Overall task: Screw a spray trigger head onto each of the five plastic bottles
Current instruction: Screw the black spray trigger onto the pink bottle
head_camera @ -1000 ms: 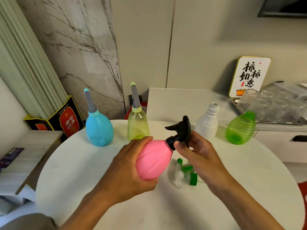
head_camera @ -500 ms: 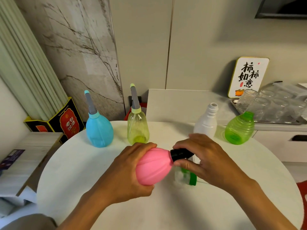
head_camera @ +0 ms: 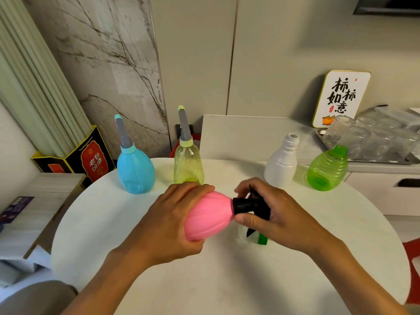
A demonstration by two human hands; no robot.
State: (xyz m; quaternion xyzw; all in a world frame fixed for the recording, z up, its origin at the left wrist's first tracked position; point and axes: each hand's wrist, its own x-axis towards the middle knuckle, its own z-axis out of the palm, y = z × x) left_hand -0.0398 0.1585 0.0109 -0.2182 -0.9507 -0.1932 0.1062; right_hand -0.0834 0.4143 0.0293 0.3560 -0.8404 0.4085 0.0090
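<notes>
- The left hand (head_camera: 172, 219) wraps around the round pink plastic bottle (head_camera: 208, 215), holding it tipped on its side above the round white table (head_camera: 109, 223), neck pointing right.
- The right hand (head_camera: 272, 214) curls closed around the black plastic spray trigger head (head_camera: 246, 204), whose collar sits on the pink bottle's neck; thumb and fingers pinch just behind that collar.
- Under the right hand lies a clear spray head with a green collar (head_camera: 261, 238), partly hidden.
- Along the table's far side stand a blue bulb-shaped bottle (head_camera: 135, 171) and a clear yellow-green bottle (head_camera: 188, 164), both with grey nozzles fitted, then a white open-necked bottle (head_camera: 281, 164) and a ribbed green bottle (head_camera: 327, 170).
</notes>
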